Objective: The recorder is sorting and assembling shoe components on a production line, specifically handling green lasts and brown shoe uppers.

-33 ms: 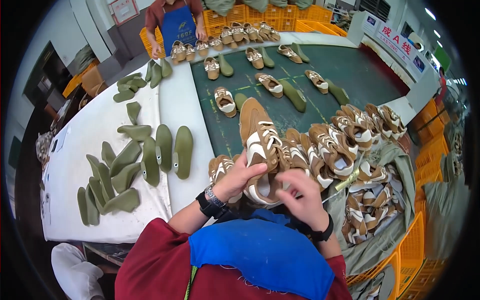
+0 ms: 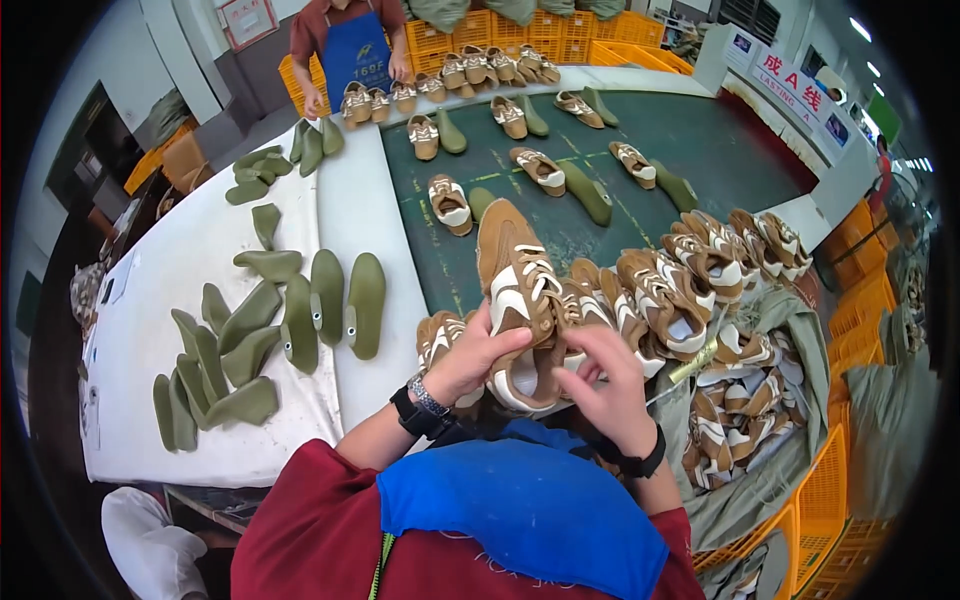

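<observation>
My left hand grips a brown suede sneaker with white side panels and white laces. Its toe points up and away from me, over the near edge of the table, and its opening faces me. The left thumb lies across the side of the shoe. My right hand is at the right side of the opening, fingers curled and touching the collar beside the laces; the fingertips are partly hidden. Several like sneakers stand in a row just beyond and right of my hands.
Green shoe lasts lie on the white tabletop at left. Sneakers paired with lasts rest on the green belt ahead. A cloth-lined crate of sneakers stands at right. Across the table is a co-worker in a blue apron.
My right hand has shifted slightly up along the sneaker's collar toward the laces. The sneaker in my left hand has barely moved.
</observation>
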Demonstrator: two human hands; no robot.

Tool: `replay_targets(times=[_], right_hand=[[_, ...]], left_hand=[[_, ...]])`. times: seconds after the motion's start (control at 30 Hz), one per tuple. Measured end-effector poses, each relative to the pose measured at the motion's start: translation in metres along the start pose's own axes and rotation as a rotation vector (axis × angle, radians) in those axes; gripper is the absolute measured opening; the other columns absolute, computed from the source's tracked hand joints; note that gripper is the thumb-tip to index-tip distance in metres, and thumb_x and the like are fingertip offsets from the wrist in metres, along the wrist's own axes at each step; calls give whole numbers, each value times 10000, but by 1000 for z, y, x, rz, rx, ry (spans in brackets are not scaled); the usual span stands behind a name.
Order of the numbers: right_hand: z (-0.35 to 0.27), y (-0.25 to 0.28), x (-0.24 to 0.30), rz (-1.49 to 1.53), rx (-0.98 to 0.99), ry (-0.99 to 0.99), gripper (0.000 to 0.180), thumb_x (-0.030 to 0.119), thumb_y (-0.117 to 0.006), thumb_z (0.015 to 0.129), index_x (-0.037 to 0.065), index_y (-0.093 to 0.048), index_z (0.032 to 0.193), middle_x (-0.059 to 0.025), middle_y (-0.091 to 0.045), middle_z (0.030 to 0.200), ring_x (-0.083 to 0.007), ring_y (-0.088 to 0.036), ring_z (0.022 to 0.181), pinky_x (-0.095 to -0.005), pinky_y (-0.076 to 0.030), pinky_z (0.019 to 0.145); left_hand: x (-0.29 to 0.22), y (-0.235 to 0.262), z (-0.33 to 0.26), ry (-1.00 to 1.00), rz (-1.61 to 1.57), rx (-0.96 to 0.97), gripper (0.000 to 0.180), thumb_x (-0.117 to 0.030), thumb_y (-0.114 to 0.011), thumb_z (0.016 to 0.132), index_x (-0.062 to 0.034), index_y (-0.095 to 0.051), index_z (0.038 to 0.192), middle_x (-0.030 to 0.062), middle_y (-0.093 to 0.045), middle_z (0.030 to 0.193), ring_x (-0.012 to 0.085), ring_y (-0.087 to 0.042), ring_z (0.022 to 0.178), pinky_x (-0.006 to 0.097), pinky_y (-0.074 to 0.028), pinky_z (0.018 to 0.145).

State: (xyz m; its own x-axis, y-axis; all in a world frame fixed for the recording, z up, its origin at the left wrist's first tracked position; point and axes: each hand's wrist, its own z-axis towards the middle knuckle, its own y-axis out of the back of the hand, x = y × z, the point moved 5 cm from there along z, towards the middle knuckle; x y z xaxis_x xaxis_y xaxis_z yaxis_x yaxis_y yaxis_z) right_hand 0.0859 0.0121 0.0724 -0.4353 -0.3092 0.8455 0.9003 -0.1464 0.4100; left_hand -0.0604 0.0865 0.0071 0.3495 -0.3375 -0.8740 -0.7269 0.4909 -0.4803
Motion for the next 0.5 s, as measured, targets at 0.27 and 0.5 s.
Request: replay_targets(times=[0.27, 0.5], right_hand=[[19, -17, -17, -148, -9, -11, 437, 19, -616, 684, 64, -517, 1107, -118, -537, 865, -249, -555, 614, -333, -465, 569], [5, -26, -18, -119, 3, 4, 283, 26, -632, 694, 50, -507, 946, -107, -504, 804, -233, -522, 574, -321, -431, 515]], left_hand=[[13, 10, 1, -20, -1, -107, 812, -163, -626, 827, -58, -62, 1402, 137, -411, 1273, 199, -450, 1137, 339, -397, 941], [-27, -6, -16, -545, 1122, -155, 531, -143, -711, 686, -14, -469, 1140, 163, -428, 1183, 294, -474, 1055, 349, -440, 831]])
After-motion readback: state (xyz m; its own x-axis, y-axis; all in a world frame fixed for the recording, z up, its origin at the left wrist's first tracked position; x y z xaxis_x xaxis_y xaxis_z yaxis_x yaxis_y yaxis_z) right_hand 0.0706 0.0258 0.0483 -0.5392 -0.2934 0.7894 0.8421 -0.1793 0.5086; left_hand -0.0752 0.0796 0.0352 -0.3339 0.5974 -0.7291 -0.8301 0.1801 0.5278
